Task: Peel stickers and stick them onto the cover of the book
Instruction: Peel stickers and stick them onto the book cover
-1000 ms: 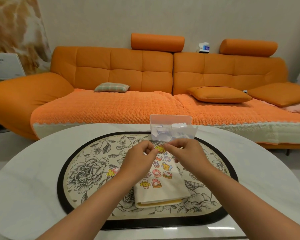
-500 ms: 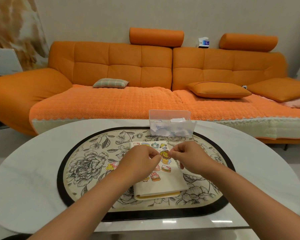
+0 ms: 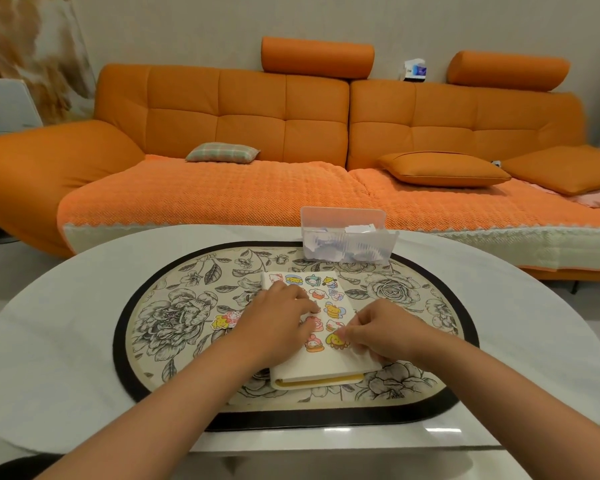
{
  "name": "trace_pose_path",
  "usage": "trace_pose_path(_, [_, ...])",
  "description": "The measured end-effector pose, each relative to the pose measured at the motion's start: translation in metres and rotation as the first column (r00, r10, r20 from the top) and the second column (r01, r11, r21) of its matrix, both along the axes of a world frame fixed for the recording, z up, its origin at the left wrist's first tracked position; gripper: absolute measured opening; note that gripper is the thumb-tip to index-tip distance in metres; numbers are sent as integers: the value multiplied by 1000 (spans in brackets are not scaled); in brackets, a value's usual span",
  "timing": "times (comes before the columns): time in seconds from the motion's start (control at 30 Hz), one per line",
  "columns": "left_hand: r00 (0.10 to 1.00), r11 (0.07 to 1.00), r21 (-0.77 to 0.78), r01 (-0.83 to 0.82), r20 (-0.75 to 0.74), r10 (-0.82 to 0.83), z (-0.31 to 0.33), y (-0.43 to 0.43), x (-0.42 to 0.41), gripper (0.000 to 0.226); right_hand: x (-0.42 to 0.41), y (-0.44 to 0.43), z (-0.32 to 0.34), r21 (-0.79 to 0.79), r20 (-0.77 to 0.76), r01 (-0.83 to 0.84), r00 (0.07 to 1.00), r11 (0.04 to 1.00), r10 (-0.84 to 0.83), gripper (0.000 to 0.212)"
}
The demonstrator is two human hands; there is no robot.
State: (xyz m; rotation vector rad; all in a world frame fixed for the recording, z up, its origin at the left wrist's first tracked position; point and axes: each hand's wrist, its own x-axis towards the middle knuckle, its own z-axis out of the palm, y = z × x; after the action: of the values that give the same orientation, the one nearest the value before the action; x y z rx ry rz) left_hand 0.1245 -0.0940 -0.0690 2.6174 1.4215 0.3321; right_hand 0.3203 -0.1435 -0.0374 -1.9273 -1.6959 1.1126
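Sticker (image 3: 337,341), yellow dog: thin, floppy, tacky, so take by edge only. Right hand (image 3: 378,336) pinches it at lower right of notebook cover (image 3: 326,370); left hand (image 3: 278,315) flat, fingers straight, steadying notebook on floral mat (image 3: 174,327).

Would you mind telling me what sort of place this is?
Most likely a home living room: an orange sofa with cushions stands behind a table with a floral mat.

L hand (image 3: 278,317) flat on book (image 3: 326,370), R hand (image 3: 378,330) pinches yellow sticker (image 3: 335,341) against it.
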Motion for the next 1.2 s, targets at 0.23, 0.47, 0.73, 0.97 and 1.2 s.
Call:
trace_pose_path(0.23, [1000, 1000, 18, -6, 25, 5, -1, -3, 2, 40, -5, -2, -3, 54, 91, 30, 995, 998, -34, 32])
trace_pose_path(0.47, [999, 998, 49, -38, 1, 38, -4, -6, 6, 51, -10, 0, -12, 135, 235, 11, 971, 991, -43, 32])
trace_pose_path(0.73, [997, 995, 72, -68, 35, 65, -7, -11, 9, 53, -15, -9, -14, 277, 380, 0, 918, 961, -109, 19])
trace_pose_path(0.97, [987, 989, 138, 50, 142, -70, -8, -21, 9, 35, -18, -28, -27, 439, 495, -97, 856, 893, -150, 26])
trace_pose_path(1.2, [984, 976, 158, 149, 74, -162, -7, -33, 4, 26, -2, -39, -33, 531, 550, -269, 831, 804, -85, 33])
